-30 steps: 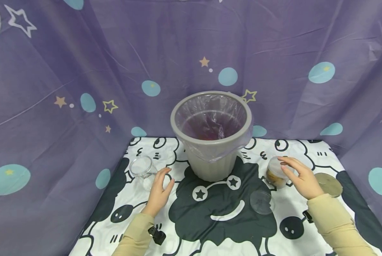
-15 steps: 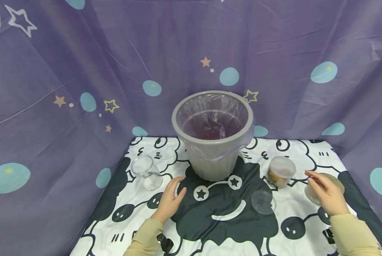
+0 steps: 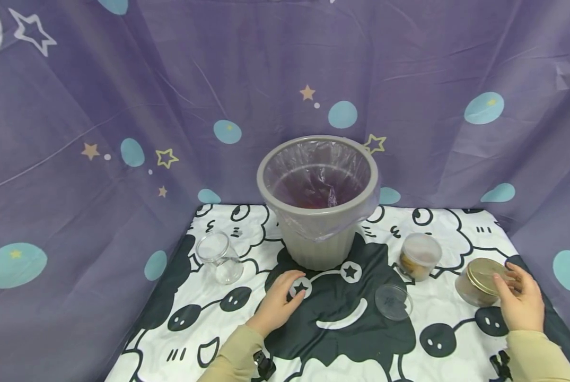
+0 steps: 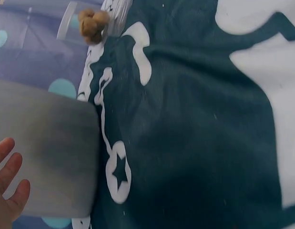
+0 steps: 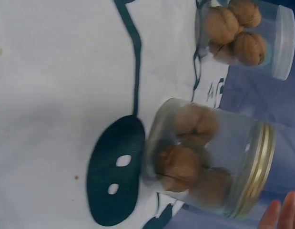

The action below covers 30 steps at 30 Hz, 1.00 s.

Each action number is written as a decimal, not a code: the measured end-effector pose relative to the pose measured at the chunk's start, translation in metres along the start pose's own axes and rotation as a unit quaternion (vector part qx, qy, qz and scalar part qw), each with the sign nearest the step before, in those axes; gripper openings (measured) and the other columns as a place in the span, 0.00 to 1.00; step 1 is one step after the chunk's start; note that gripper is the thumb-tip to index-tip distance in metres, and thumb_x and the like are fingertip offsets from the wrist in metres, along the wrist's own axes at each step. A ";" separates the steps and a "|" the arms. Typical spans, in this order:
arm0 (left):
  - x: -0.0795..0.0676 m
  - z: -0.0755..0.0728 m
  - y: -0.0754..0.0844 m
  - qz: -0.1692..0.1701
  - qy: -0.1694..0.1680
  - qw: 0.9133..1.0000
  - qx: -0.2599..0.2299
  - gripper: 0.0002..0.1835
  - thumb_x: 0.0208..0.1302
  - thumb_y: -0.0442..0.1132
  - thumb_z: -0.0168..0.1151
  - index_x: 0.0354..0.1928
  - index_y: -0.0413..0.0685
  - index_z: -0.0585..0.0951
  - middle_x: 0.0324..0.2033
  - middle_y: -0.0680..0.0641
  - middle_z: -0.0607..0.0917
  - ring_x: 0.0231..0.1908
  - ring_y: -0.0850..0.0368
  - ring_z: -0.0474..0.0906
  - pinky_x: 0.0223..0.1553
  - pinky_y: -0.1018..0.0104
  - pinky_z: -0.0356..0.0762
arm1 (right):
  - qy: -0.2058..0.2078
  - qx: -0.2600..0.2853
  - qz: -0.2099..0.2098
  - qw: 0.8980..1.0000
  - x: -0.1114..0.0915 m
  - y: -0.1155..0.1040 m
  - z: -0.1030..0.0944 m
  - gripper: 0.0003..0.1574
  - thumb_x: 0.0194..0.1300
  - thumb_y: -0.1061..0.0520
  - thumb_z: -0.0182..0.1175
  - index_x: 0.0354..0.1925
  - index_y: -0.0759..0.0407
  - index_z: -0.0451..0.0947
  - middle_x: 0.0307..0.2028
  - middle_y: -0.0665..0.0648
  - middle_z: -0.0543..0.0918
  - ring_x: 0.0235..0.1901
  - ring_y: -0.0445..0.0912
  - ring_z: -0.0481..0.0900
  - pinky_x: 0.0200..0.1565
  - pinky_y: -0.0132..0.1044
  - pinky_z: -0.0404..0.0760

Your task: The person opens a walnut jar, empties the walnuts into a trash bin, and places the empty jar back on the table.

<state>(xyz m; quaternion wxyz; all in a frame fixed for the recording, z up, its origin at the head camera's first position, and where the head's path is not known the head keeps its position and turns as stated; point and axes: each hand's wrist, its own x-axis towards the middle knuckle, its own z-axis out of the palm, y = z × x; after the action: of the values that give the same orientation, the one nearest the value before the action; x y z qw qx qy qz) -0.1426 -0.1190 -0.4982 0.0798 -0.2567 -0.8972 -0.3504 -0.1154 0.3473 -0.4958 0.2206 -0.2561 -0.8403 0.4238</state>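
- Gold-lidded jar point(image 3: 470, 291) stands at right of the head frame, below and right of the frosted-lid jar point(image 3: 420, 257); walnuts point(image 5: 179, 168) show through its wall in the right wrist view.
- Right hand point(image 3: 523, 303) is just beside the jar's right side, fingers part-curved, thumb well apart from them, thumb tip over the lid edge in the head view. Right wrist view shows fingers point(image 5: 286, 210) near the gold lid point(image 5: 253, 170), clear of it. No hold seen.
- Left hand point(image 3: 279, 302), lower middle of the head frame: fingers loosely extended, thumb apart, holding nothing, in front of the bin point(image 3: 315, 249).
- Risk, my judgement: a sideways nudge high on the jar could tip it, as the printed cloth point(image 3: 351, 353) looks soft and creased.
- Smooth metal could slip under a rim-only pinch. Cannot tell how tight the lid sits; if loose, lifting by it might spill walnuts.
- Jar upright, lid up, long axis vertical, only slightly taller than wide. Right wrist view is rolled: lid points right there.
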 end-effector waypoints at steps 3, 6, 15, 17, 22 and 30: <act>0.004 0.005 0.005 0.019 -0.008 1.000 0.009 0.20 0.65 0.41 0.58 0.59 0.46 0.73 0.56 0.45 0.76 0.59 0.51 0.70 0.59 0.55 0.69 | -0.007 -0.004 0.041 0.999 0.004 0.005 0.000 0.39 0.66 0.52 0.54 0.71 0.60 0.55 0.55 0.59 0.69 0.40 0.27 0.62 0.57 0.32 0.67; 0.009 0.010 0.010 0.032 -0.018 0.999 0.013 0.21 0.66 0.43 0.57 0.59 0.46 0.73 0.56 0.46 0.75 0.59 0.51 0.70 0.59 0.55 0.70 | -0.031 -0.005 0.075 0.997 0.008 0.008 0.001 0.49 0.64 0.49 0.55 0.74 0.60 0.42 0.64 0.72 0.58 0.53 0.49 0.66 0.62 0.47 0.66; 0.022 0.022 0.020 0.075 -0.037 0.996 0.032 0.20 0.68 0.46 0.55 0.59 0.49 0.73 0.57 0.48 0.75 0.58 0.53 0.70 0.60 0.57 0.70 | -0.081 0.026 0.124 0.989 0.013 0.020 0.005 0.66 0.58 0.48 0.63 0.73 0.52 0.24 0.70 0.74 0.44 0.67 0.69 0.50 0.65 0.62 0.57; 0.024 0.023 0.024 0.079 -0.044 0.995 0.032 0.20 0.68 0.46 0.54 0.59 0.48 0.73 0.57 0.47 0.75 0.58 0.53 0.70 0.60 0.56 0.70 | -0.091 0.039 0.138 0.985 0.014 0.023 0.007 0.68 0.57 0.49 0.64 0.73 0.48 0.21 0.71 0.73 0.43 0.68 0.69 0.49 0.66 0.60 0.57; 0.030 0.024 0.031 0.079 -0.064 0.994 0.026 0.22 0.68 0.46 0.54 0.60 0.46 0.72 0.57 0.46 0.74 0.60 0.52 0.70 0.61 0.57 0.69 | -0.121 0.086 0.176 0.973 0.017 0.031 0.011 0.71 0.58 0.50 0.64 0.70 0.41 0.14 0.72 0.71 0.36 0.71 0.66 0.43 0.70 0.54 0.50; 0.043 0.032 0.043 0.115 -0.069 0.990 0.047 0.21 0.67 0.45 0.55 0.60 0.45 0.73 0.57 0.45 0.75 0.59 0.52 0.71 0.61 0.59 0.70 | -0.132 0.041 0.177 0.974 0.020 0.041 0.016 0.72 0.56 0.48 0.65 0.71 0.49 0.17 0.71 0.75 0.38 0.70 0.68 0.44 0.71 0.55 0.45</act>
<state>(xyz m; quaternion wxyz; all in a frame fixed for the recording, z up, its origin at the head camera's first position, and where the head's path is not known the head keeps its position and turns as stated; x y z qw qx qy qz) -0.1556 -0.0534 -0.4827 0.0695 -0.3777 -0.8805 -0.2779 -0.1307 0.3707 -0.5350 0.0395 -0.3339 -0.7853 0.5199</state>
